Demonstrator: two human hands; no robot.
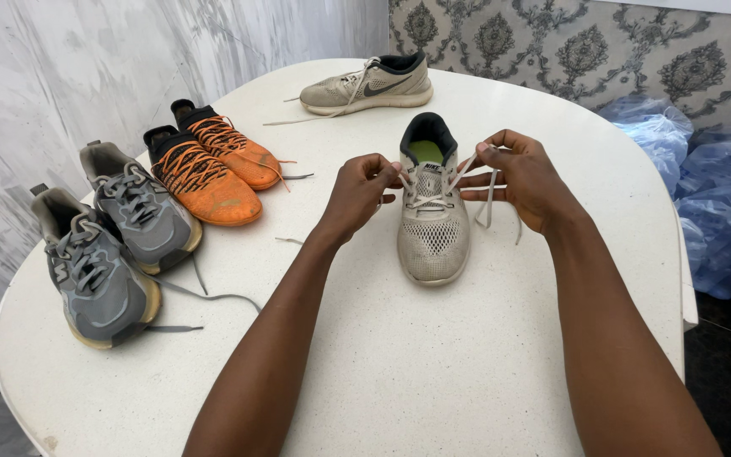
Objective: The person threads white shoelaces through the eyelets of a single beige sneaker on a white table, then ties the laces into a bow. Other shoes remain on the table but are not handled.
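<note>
At the centre of the frame, a beige mesh shoe (432,216) stands on the white counter (399,364) with its toe toward the bottom edge and its dark heel collar toward the top; the insole shows green. Its pale laces (490,199) are loose. The left hand (355,196) is curled, fingertips pinching one lace end just left of the tongue. The right hand (524,179) pinches the other lace end between thumb and forefinger, a loop hanging below it. At the left edge stand two grey shoes (116,241), above them two orange shoes (213,165). Toward the top centre lies a second beige shoe (370,85) on its side. Blue plastic bags (704,182) fill the right edge.
</note>
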